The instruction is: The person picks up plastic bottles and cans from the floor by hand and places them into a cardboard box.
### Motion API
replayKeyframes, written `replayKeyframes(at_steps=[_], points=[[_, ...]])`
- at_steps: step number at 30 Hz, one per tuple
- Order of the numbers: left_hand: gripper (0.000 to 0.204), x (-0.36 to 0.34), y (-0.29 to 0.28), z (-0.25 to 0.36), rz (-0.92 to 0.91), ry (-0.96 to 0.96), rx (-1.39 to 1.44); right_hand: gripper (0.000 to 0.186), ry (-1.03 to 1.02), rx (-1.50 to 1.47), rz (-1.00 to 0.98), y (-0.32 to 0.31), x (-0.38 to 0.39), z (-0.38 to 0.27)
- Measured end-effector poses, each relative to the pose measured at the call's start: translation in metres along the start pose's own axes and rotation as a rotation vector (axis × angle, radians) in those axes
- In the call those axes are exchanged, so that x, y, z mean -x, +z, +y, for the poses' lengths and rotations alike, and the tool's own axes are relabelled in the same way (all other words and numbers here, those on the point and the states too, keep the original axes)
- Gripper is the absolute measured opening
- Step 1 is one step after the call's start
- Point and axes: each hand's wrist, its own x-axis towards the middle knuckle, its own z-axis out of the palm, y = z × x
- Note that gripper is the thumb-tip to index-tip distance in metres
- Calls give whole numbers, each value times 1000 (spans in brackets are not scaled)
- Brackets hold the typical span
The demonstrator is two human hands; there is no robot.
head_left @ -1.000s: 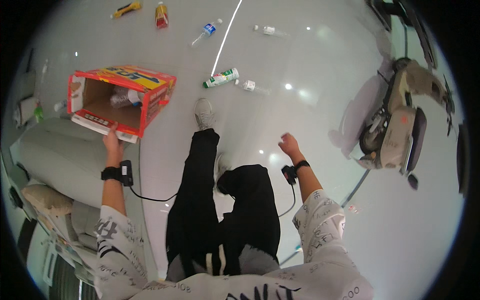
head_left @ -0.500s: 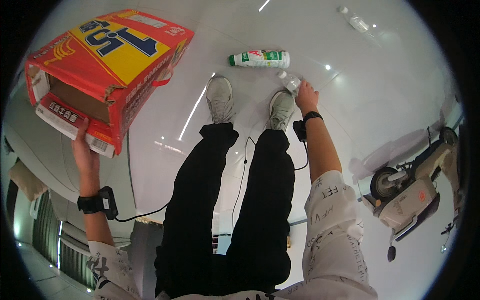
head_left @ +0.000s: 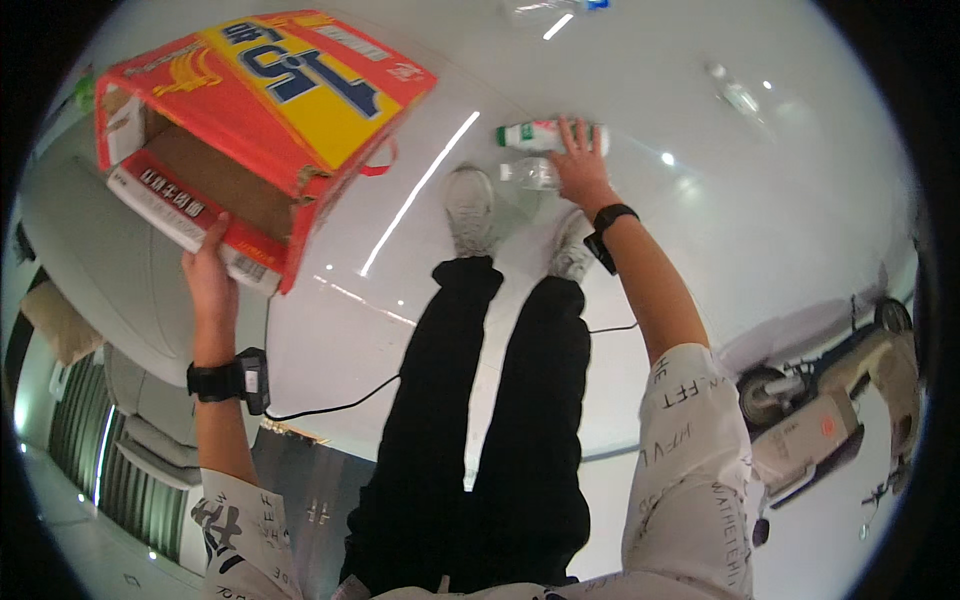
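My left hand (head_left: 211, 275) grips the lower front flap of a red and yellow cardboard box (head_left: 275, 95), thumb over the edge. The box is tilted with its torn opening towards me; its inside is dark brown and looks bare. Over the floor in front of my shoes, my right hand (head_left: 580, 170) has a small clear plastic bottle (head_left: 528, 174) at its palm, cap end pointing left. The fingers of that hand are spread across a white bottle with a green cap (head_left: 530, 135), which lies on its side just beyond. The grip on the clear bottle is partly hidden.
Another clear bottle (head_left: 740, 98) lies farther right on the glossy floor, and one with a blue cap (head_left: 550, 8) at the far edge. A grey sofa (head_left: 80, 210) stands at left, a parked scooter (head_left: 830, 430) at right. Cables run from my wristbands.
My right hand has moved the clear bottle leftward and turned it sideways, its fingers now reaching onto the white bottle. The view has shifted; the blue-capped bottle has come into sight.
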Motion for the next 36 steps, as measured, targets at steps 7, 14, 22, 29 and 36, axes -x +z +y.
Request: replayKeyframes(at_steps=[7, 14, 22, 29, 36], points=[[28, 9, 29, -1, -69, 17, 105, 70, 314, -386, -167, -6, 32, 8], [28, 5, 29, -22, -70, 31, -56, 66, 347, -1408, 218, -219, 125, -25], [23, 21, 105, -68, -173, 43, 209, 72, -270, -1144, -68, -461, 87, -140], [24, 41, 125, -38, -337, 72, 269, 70, -120, -423, 19, -336, -10, -129], [29, 17, 97, -76, -214, -131, 26, 32, -93, -563, 403, -341, 14, -168]])
